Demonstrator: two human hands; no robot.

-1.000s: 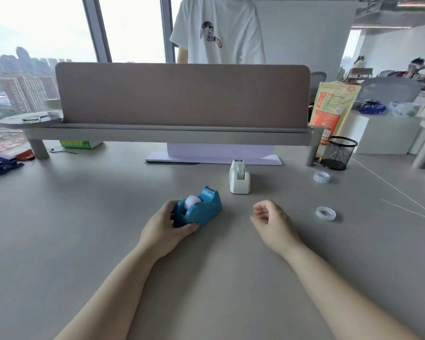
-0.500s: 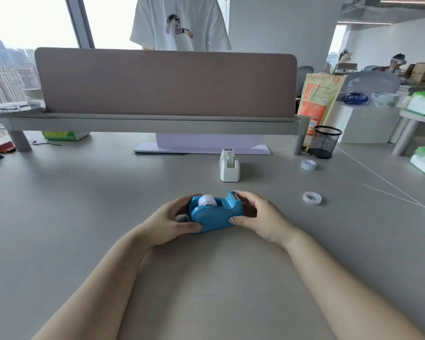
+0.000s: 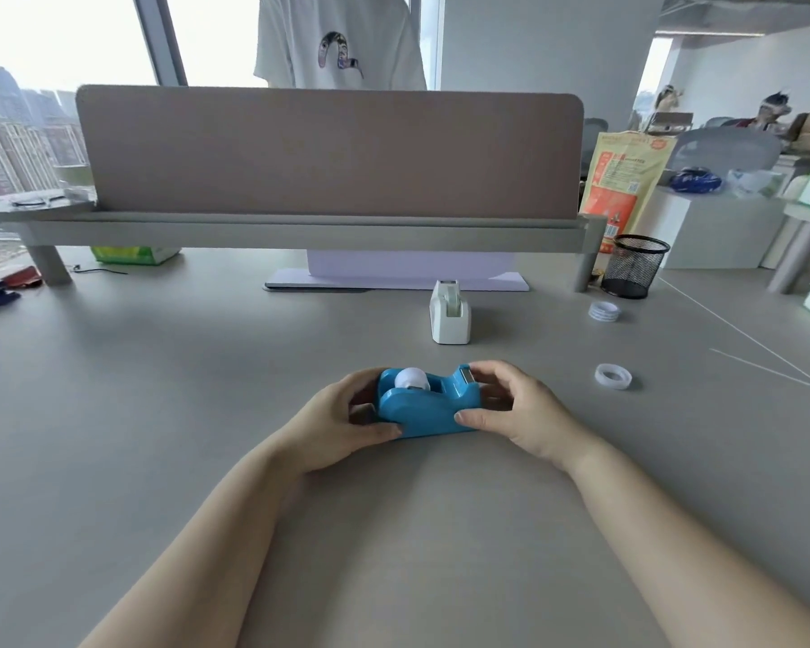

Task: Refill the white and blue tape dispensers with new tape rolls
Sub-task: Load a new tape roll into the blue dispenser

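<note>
The blue tape dispenser (image 3: 429, 411) lies on the grey desk in front of me, its cutter end pointing right and a white core showing in its well. My left hand (image 3: 342, 420) grips its left end and my right hand (image 3: 517, 409) grips its right end, thumbs against the near side. Behind it stands the white tape dispenser (image 3: 450, 313), untouched. A clear tape roll (image 3: 613, 376) lies flat to the right, and a second roll (image 3: 603, 311) with a bluish edge lies farther back.
A black mesh pen cup (image 3: 633, 265) stands at the back right by the shelf leg. A raised shelf with a grey divider panel (image 3: 328, 152) spans the back; a person in a white T-shirt stands behind it. A white sheet (image 3: 408, 273) lies under the shelf.
My right hand came in from the right and took hold of the blue dispenser's cutter end. The dispenser was turned and drawn closer, from angled to lying crosswise between both hands.
</note>
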